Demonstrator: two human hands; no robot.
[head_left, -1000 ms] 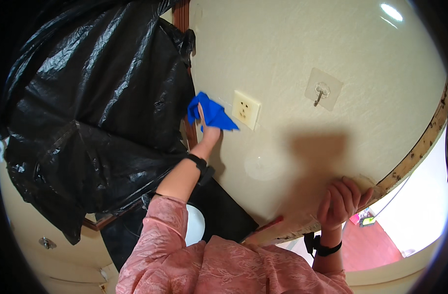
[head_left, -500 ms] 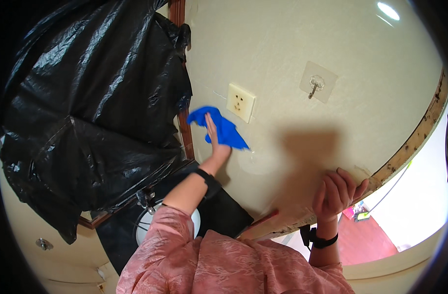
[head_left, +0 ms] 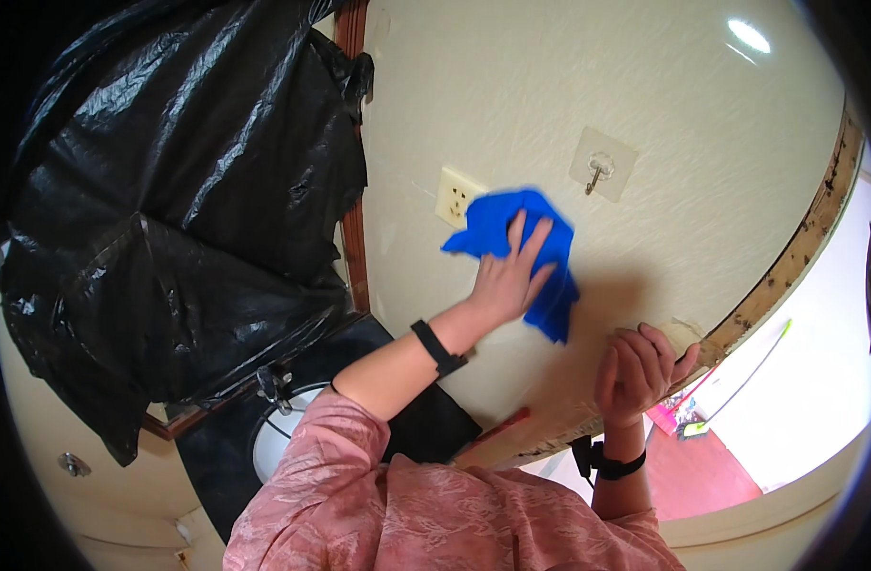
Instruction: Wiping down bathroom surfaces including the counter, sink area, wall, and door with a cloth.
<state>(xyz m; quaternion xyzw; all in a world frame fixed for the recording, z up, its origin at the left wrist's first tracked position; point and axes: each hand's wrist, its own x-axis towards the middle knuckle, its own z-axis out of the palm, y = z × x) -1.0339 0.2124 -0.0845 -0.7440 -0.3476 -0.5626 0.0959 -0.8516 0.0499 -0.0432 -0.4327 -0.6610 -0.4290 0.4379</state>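
The white basin [head_left: 267, 445] sits in the black surface [head_left: 435, 411] at your lower left, with a dark tap [head_left: 275, 383] at its back edge and a thin dark line crossing its bowl. Your pink sleeve [head_left: 331, 447] covers much of the basin, so you cannot tell whether anything lies in it.

A glossy black plastic sheet [head_left: 197, 209] hangs at your left and hides most of what is behind it; a strip of brown wooden frame [head_left: 356, 252] shows along its right side. Past the wall's worn edge on your right, a brush [head_left: 694, 430] and some red items stand by a reddish floor [head_left: 697, 481], too small to make out well. The fisheye rim cuts off the corners.

The blue cloth [head_left: 497, 224] lies against the pale wall [head_left: 474, 95], covering a corner of the socket plate [head_left: 457, 195], below and left of the clear pad with its metal hook [head_left: 597, 173]. Your left grip [head_left: 512, 281] is spread flat over the cloth, fingers apart. Your right grip [head_left: 642, 371] is half curled by the wall's edge, unclenched and with nothing visible in it; you cannot tell whether it touches the wall.
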